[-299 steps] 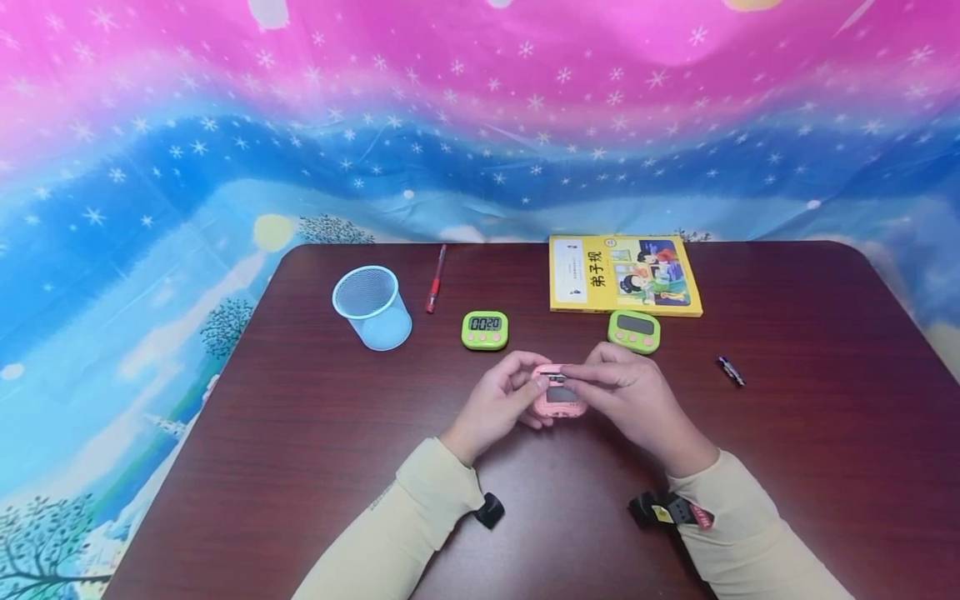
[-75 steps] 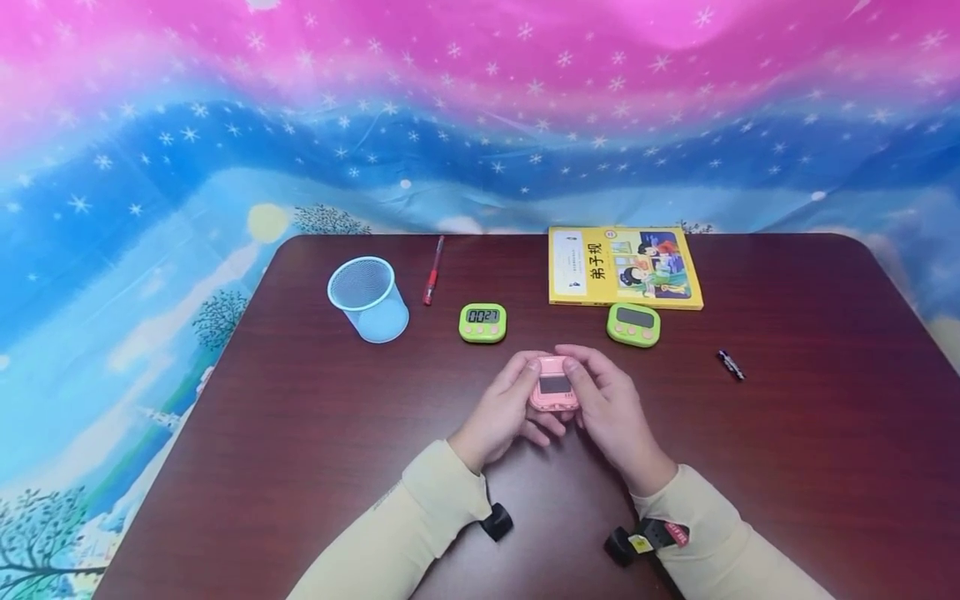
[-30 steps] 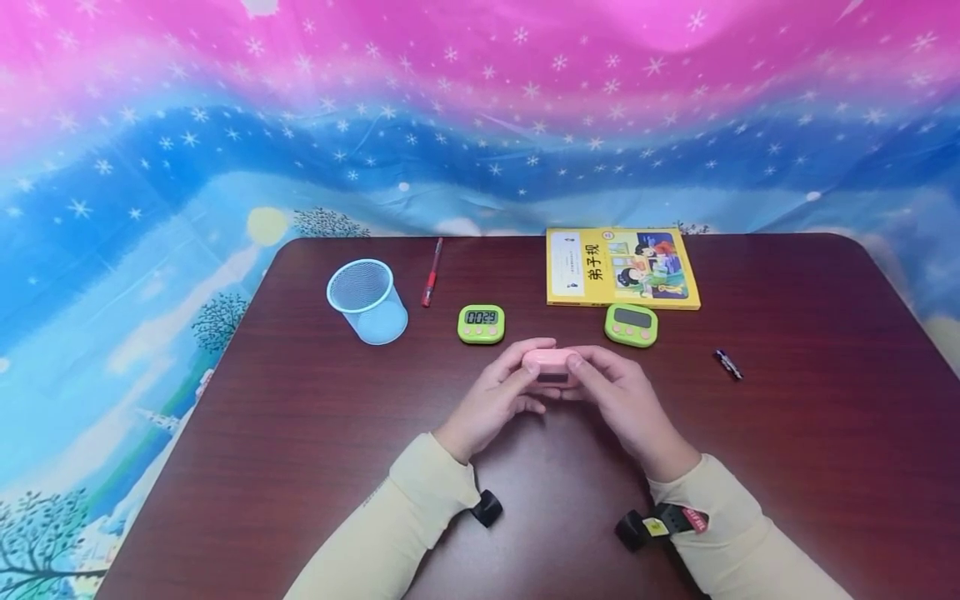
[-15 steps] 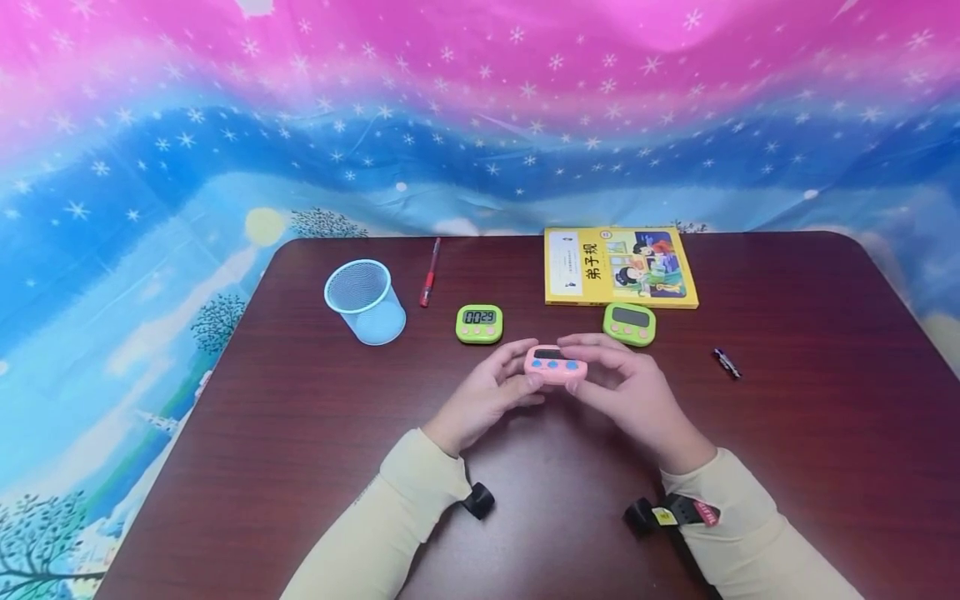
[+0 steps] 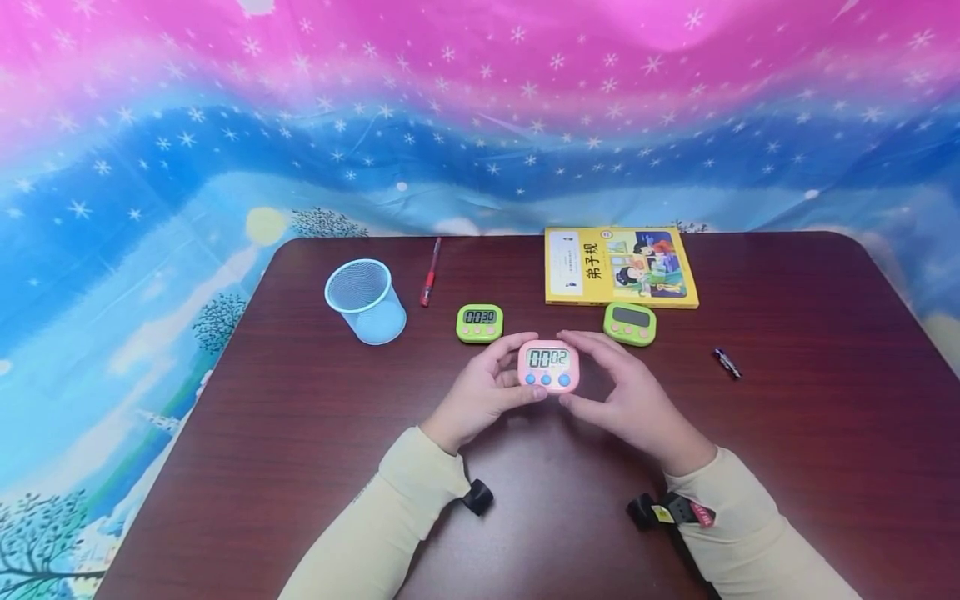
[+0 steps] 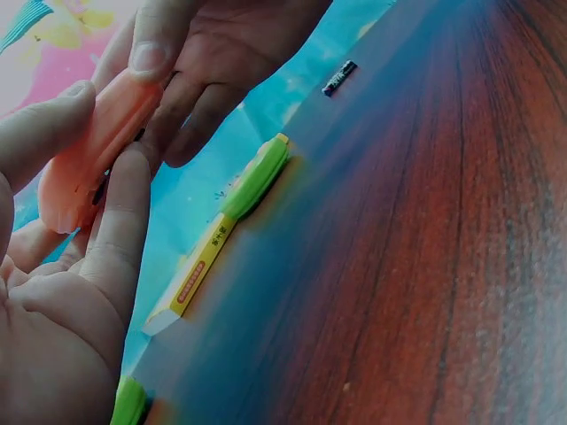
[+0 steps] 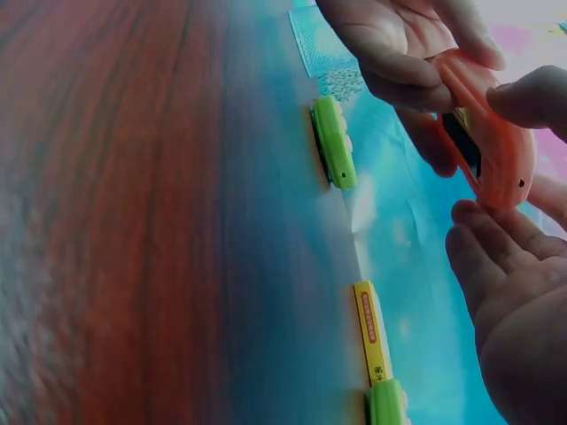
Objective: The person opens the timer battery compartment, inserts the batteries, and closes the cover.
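Observation:
A pink digital timer [image 5: 551,358], its lit display reading 00 02 above three blue buttons, is held up over the table between both hands. My left hand [image 5: 482,390] grips its left side, thumb along the lower front edge. My right hand [image 5: 637,398] holds the right side, with its thumb at the lower corner and fingertips at the top edge. In the left wrist view the timer [image 6: 97,150] appears edge-on between the thumbs and fingers. Its back [image 7: 465,146] shows a dark strip in the right wrist view.
Behind the hands lie a green timer [image 5: 480,323] reading 00 30 and another green timer [image 5: 630,324] with a blank screen, before a yellow book [image 5: 621,267]. A blue mesh pen holder [image 5: 367,302] and red pen [image 5: 431,273] stand left; a small dark battery [image 5: 727,363] lies right.
Ten seconds ago the pink timer's back faced up with its battery slot uncovered; later it was covered. The hands then turned it over, and its display went from dark to lit.

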### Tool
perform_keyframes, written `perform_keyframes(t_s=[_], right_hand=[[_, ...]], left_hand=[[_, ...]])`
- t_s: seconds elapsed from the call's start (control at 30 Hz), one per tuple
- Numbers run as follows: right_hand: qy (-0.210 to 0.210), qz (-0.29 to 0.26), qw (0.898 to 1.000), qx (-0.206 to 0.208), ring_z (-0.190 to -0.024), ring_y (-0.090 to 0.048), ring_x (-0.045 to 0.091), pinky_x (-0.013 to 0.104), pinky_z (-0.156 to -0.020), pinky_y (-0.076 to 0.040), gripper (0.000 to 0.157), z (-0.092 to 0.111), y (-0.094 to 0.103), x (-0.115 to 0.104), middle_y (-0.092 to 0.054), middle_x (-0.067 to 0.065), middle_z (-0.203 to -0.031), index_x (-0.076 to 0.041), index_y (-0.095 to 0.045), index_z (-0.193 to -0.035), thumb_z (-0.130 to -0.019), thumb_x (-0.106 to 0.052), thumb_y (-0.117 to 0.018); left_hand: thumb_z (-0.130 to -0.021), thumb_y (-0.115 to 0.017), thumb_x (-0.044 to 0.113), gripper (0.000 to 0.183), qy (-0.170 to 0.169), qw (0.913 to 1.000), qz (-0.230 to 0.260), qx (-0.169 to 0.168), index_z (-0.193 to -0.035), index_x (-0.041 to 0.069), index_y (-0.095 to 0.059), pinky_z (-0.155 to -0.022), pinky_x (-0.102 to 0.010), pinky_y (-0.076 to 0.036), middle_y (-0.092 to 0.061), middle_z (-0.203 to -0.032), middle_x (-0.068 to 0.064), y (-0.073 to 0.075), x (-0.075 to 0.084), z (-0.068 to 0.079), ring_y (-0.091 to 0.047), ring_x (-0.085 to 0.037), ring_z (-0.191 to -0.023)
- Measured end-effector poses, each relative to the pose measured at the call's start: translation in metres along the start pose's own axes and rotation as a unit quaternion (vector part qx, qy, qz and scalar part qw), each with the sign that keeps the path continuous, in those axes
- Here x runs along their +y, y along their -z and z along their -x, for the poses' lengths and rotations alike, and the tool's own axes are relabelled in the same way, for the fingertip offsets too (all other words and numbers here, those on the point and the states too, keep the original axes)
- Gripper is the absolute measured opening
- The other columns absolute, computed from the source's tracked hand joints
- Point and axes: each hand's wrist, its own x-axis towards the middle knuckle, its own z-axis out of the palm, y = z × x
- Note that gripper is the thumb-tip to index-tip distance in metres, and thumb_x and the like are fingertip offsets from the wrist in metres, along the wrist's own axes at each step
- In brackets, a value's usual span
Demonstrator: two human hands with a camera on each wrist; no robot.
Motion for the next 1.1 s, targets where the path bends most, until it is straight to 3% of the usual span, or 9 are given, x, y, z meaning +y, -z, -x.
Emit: perform_keyframes(t_s=[0.13,0.3,0.57,0.77,1.1], right_hand=[[-0.016,0.025,1.000,-0.005,-0.133,-0.049,0.026,0.056,-0.110,-0.041,0.084,-0.002,0.002,0.000,-0.055,0.005,-0.142,-0.012,-0.052,-0.145,-0.072,-0.019,-0.093],[-0.029,0.045,0.998,-0.020,-0.130,-0.051,0.030,0.059,-0.107,-0.043,0.087,-0.003,0.006,0.000,-0.057,0.009,-0.139,-0.010,-0.052,-0.145,-0.071,-0.025,-0.094],[-0.012,0.057,0.998,-0.028,-0.125,-0.056,0.027,0.056,-0.105,-0.045,0.084,-0.002,0.007,-0.001,-0.062,0.006,-0.132,-0.010,-0.055,-0.142,-0.070,-0.030,-0.094],[-0.003,0.068,0.997,-0.021,-0.122,-0.058,0.026,0.054,-0.104,-0.048,0.080,-0.002,0.008,-0.001,-0.063,0.005,-0.131,-0.009,-0.059,-0.137,-0.067,-0.023,-0.096],[0.018,0.088,0.995,-0.031,-0.119,-0.059,0.024,0.053,-0.101,-0.050,0.079,-0.006,0.015,0.008,-0.065,0.004,-0.128,-0.009,-0.062,-0.134,-0.066,-0.029,-0.097]], left_hand=[[-0.086,-0.075,-0.004,0.072,0.000,1.0000,-0.007,0.001,-0.150,0.006,-0.042,-0.082,-0.025,-0.058,-0.056,-0.135,-0.012,0.000,0.000,0.000,-0.067,-0.020,-0.103],[-0.086,-0.076,-0.004,0.073,-0.010,0.9998,-0.016,-0.001,-0.149,0.008,-0.042,-0.080,-0.024,-0.058,-0.057,-0.134,-0.011,0.000,-0.001,0.001,-0.067,-0.020,-0.101],[-0.083,-0.078,-0.004,0.074,-0.041,0.9977,-0.053,-0.001,-0.147,0.007,-0.044,-0.072,-0.024,-0.056,-0.060,-0.130,-0.011,-0.003,-0.005,0.002,-0.068,-0.018,-0.096],[-0.083,-0.078,-0.005,0.075,-0.036,0.9985,-0.041,-0.005,-0.148,0.009,-0.043,-0.076,-0.024,-0.057,-0.058,-0.131,-0.010,-0.004,-0.005,0.003,-0.067,-0.020,-0.098],[-0.083,-0.080,-0.001,0.077,-0.035,0.9976,-0.060,-0.002,-0.150,0.010,-0.042,-0.075,-0.025,-0.058,-0.059,-0.129,-0.007,-0.006,-0.011,-0.001,-0.068,-0.020,-0.094]])
